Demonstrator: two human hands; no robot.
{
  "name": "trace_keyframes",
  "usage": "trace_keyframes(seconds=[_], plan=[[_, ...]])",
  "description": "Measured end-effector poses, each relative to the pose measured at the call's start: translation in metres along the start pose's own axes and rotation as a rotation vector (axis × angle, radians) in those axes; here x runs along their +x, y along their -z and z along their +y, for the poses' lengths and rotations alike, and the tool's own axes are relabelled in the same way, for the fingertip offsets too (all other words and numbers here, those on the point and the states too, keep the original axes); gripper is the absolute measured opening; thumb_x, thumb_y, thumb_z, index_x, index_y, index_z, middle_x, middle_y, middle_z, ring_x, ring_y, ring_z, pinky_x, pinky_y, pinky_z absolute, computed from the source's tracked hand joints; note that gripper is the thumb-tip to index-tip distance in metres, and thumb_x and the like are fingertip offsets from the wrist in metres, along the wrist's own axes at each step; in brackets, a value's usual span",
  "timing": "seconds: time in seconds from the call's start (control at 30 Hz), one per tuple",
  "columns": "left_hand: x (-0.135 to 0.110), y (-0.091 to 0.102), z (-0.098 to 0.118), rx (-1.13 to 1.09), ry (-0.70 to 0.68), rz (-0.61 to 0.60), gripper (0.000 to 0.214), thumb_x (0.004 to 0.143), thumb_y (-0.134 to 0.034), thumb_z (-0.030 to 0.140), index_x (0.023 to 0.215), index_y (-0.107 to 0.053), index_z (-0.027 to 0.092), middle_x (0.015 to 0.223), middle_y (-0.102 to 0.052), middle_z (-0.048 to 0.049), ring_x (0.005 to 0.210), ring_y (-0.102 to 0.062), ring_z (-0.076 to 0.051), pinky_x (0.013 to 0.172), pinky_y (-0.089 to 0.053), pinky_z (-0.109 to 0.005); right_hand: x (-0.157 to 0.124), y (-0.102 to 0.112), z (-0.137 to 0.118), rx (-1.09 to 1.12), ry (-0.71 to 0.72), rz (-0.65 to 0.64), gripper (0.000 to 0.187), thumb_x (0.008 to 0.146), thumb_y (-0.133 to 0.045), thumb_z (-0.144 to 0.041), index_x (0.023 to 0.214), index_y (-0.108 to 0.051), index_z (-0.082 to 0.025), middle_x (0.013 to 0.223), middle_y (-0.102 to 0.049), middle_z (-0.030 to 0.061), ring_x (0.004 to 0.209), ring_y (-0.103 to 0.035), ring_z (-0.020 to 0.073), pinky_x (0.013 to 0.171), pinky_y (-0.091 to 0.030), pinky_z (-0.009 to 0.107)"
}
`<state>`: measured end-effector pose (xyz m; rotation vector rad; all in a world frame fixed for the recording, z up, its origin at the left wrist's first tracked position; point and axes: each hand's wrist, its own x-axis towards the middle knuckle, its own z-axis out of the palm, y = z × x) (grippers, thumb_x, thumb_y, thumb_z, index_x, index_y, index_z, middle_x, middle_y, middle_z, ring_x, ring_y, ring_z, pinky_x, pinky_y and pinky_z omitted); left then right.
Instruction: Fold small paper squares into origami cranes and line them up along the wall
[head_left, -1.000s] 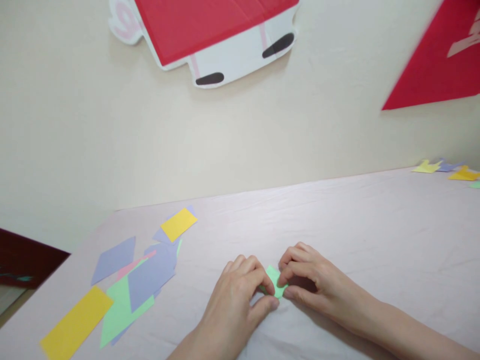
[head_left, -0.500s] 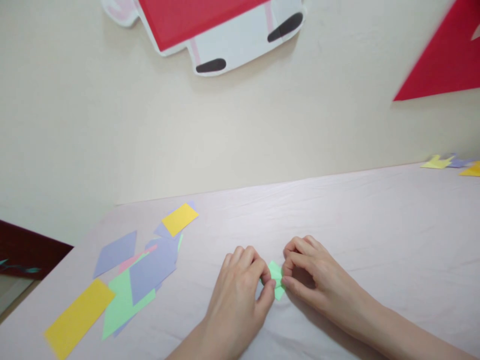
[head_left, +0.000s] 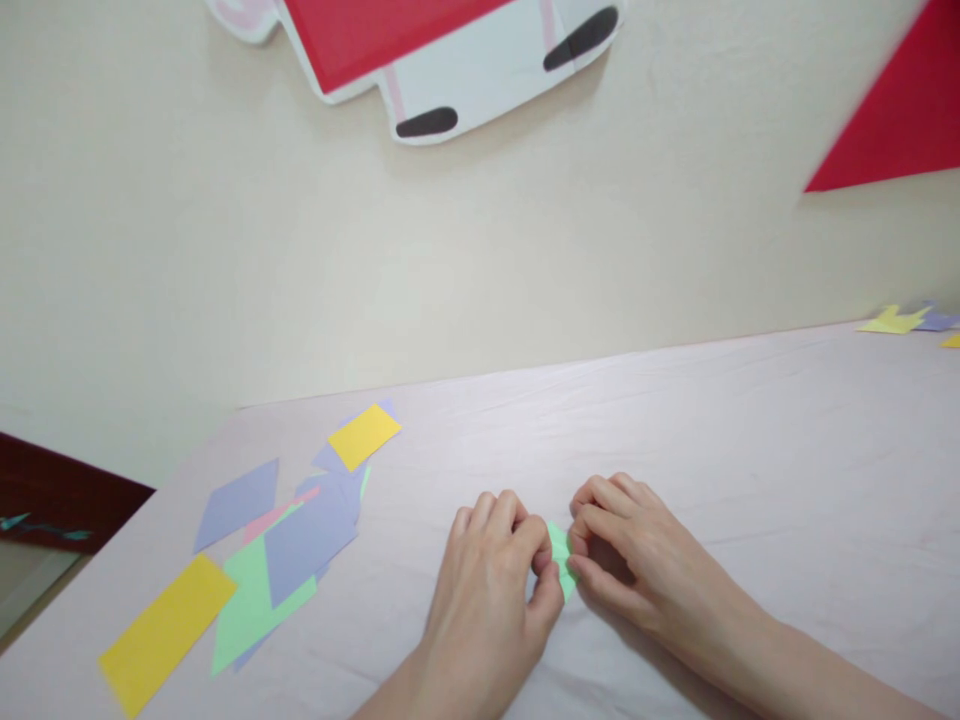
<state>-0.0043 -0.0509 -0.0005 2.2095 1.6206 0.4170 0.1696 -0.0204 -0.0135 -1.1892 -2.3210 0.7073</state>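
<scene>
A small folded piece of green paper [head_left: 562, 562] lies on the pale cloth surface between my hands, partly covered by the fingers. My left hand [head_left: 499, 585] pinches its left side with thumb and curled forefinger. On the opposite side, my right hand [head_left: 626, 545] holds the paper's right edge between thumb and fingertips. The exact folds are hidden behind the fingers.
Several loose sheets lie at the left: yellow paper [head_left: 169, 635], purple paper [head_left: 311, 550] and a larger green sheet [head_left: 244, 605]. Folded yellow paper [head_left: 894, 320] sits at the far right, by the wall [head_left: 480, 260]. A red and white cutout [head_left: 465, 80] hangs on the wall.
My left hand has shifted slightly right, closer to my right hand, covering more of the green paper. The whole view has moved a little.
</scene>
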Motion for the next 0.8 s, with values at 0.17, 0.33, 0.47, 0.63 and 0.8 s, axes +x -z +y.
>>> trace_keyframes(seconds=[0.17,0.33,0.47,0.63,0.8], plan=[[0.0010,-0.0018,0.0002,0.006,0.006,-0.002,0.013,0.084,-0.052,0.010,0.076,-0.051,0.021,0.090,-0.054,-0.0022,0.091,-0.047,-0.023,0.077,-0.034,-0.039,0.0002,0.0010,-0.0013,0.012,-0.015,-0.011,0.016,0.079,-0.061,-0.004,0.074,-0.056,-0.018,0.085,-0.057,0.0036,0.084,-0.049,0.0213,0.075,-0.039,0.037],[-0.0017,-0.0023,-0.0014,-0.073,0.026,0.022,0.014,0.082,-0.052,0.008,0.083,-0.049,0.021,0.091,-0.055,-0.0009,0.090,-0.048,-0.022,0.080,-0.034,-0.040,-0.0011,0.0005,-0.0006,-0.011,0.001,0.002,0.015,0.081,-0.060,-0.006,0.077,-0.055,-0.019,0.085,-0.057,0.0033,0.083,-0.048,0.0213,0.074,-0.039,0.036],[-0.0050,-0.0008,-0.0025,-0.123,0.009,0.009,0.016,0.082,-0.050,0.007,0.089,-0.049,0.022,0.095,-0.056,-0.0009,0.093,-0.049,-0.022,0.082,-0.034,-0.040,-0.0030,-0.0006,0.0007,0.043,0.085,-0.019,0.018,0.085,-0.054,-0.002,0.085,-0.056,-0.020,0.091,-0.059,0.0034,0.085,-0.049,0.0206,0.076,-0.039,0.035],[-0.0049,-0.0016,-0.0037,-0.099,0.010,0.009,0.016,0.083,-0.048,0.006,0.089,-0.048,0.021,0.096,-0.055,-0.0019,0.093,-0.049,-0.023,0.081,-0.034,-0.041,-0.0030,0.0002,-0.0004,0.097,0.065,-0.050,0.018,0.086,-0.054,-0.002,0.086,-0.058,-0.019,0.090,-0.059,0.0037,0.086,-0.048,0.0208,0.077,-0.038,0.036],[-0.0033,-0.0067,-0.0034,-0.089,0.006,0.020,0.014,0.084,-0.049,0.007,0.089,-0.048,0.021,0.094,-0.054,-0.0024,0.091,-0.047,-0.023,0.080,-0.033,-0.041,0.0013,-0.0014,-0.0031,0.104,-0.003,-0.049,0.011,0.085,-0.061,-0.007,0.085,-0.060,-0.018,0.089,-0.059,0.0039,0.087,-0.048,0.0217,0.077,-0.037,0.038]])
